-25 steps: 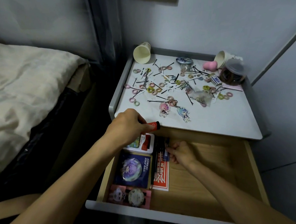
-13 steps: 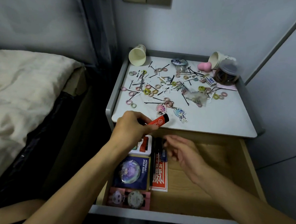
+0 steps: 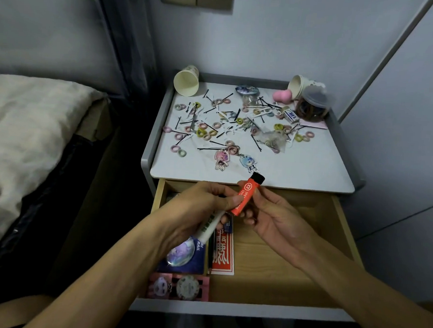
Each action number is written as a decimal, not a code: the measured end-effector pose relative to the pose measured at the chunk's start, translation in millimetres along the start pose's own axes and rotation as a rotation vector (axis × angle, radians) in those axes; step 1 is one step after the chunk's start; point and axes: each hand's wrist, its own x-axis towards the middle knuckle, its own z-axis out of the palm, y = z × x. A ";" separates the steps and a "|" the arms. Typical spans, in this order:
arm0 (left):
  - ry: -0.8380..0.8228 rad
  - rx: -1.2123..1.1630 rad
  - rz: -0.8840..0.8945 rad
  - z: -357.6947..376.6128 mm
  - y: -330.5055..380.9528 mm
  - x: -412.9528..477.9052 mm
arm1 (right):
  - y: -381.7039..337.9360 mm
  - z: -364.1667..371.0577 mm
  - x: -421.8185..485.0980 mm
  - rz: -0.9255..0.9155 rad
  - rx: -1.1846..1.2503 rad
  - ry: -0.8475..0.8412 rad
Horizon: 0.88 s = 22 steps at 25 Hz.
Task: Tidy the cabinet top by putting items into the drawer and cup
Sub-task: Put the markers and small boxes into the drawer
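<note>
An orange tube with a black cap [image 3: 247, 195] is held above the open wooden drawer [image 3: 280, 262], pinched between the fingers of my left hand [image 3: 203, 208] and my right hand [image 3: 270, 211]. My left hand also grips a white tube [image 3: 211, 226] in its palm. The white cabinet top [image 3: 298, 168] is strewn with several small hair ties [image 3: 178, 136], black hairpins [image 3: 211, 142] and two character keychains [image 3: 222, 159]. A paper cup [image 3: 186, 80] lies on its side at the back left, another cup [image 3: 298, 86] at the back right.
In the drawer's left part lie a blue badge card [image 3: 185, 255], a red card [image 3: 223, 257] and a pink pack [image 3: 179, 287]. A lidded clear jar [image 3: 313, 106], a pink sponge [image 3: 281, 95] and a small white box [image 3: 290, 115] sit back right. A bed [image 3: 24, 133] is left.
My right hand rose out of the drawer and took hold of the orange tube that my left hand carries. The tube now points up toward the cabinet edge.
</note>
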 end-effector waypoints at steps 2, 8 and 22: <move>-0.002 0.066 0.017 0.3 -1.0 1.4 | -0.2 -3.0 2.3 0.004 0.015 -0.012; 0.106 0.354 0.059 1.4 -8.5 4.1 | 11.7 -3.6 6.8 -0.007 -0.196 0.121; 0.537 0.050 0.145 -14.4 2.2 5.2 | 47.9 -59.7 84.2 0.238 -0.967 0.232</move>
